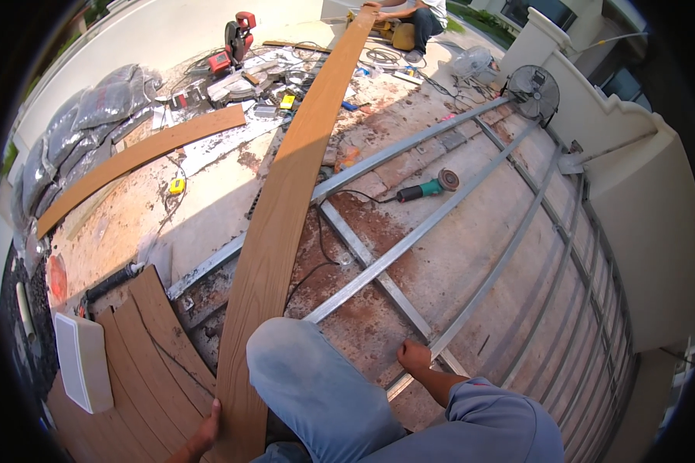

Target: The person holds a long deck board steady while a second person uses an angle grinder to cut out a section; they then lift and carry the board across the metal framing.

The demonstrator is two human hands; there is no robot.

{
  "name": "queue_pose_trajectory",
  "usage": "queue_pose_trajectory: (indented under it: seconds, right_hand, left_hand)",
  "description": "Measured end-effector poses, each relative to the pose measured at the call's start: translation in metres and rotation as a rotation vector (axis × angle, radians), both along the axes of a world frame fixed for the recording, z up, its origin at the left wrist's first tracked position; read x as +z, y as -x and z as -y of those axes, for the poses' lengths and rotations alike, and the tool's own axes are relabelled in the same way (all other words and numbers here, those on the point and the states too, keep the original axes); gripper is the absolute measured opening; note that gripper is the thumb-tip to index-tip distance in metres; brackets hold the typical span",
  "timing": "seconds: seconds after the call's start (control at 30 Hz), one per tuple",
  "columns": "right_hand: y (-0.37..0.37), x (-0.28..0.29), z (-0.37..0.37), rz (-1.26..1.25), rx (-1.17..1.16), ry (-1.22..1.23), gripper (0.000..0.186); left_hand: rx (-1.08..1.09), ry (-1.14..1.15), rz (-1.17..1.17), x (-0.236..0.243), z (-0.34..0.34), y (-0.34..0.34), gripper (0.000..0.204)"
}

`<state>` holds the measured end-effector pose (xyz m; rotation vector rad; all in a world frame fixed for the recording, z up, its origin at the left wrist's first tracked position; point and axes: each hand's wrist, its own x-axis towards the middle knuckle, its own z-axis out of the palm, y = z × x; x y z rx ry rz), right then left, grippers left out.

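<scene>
A long brown wooden board [286,201] runs from beside my knee to the far end of the work area. My left hand [206,428] grips its near end at the left edge, with some of the fingers hidden. At the far end, another person's hand [373,5] is on the same board. My right hand [415,356] is closed in a fist just over a metal joist [442,345], and nothing shows in it. Whether the fist touches the metal, I cannot tell. Ahead of it, a teal angle grinder [428,187] lies on the ground between the joists.
Laid brown decking [143,363] with a white box-shaped object [83,363] is at the left. Another loose board [147,158] lies near grey sacks [93,116]. A red saw [235,46] stands among scattered tools. A fan [533,92] stands by the right wall.
</scene>
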<state>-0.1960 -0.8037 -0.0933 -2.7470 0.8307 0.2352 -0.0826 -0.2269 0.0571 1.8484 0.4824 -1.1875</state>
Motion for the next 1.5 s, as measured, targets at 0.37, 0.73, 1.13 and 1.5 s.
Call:
queue_pose_trajectory:
  seconds: [0.37,0.73,1.13,1.5]
  right_hand:
    - [0.004,-0.009,0.002,0.024,-0.012,0.015,0.024]
    - [0.004,-0.008,0.002,0.046,-0.001,-0.004,0.023]
    - [0.004,-0.008,0.002,0.034,-0.008,0.004,0.025]
    - [0.004,-0.005,0.001,-0.006,-0.011,-0.011,0.024]
  left_hand:
    - [-0.023,-0.061,-0.006,-0.002,0.003,-0.005,0.104]
    - [-0.017,-0.014,0.028,-0.001,0.005,-0.005,0.106]
    - [-0.018,-0.108,-0.003,0.001,0.007,-0.005,0.106]
    - [-0.005,-0.103,-0.007,0.003,0.004,-0.001,0.109]
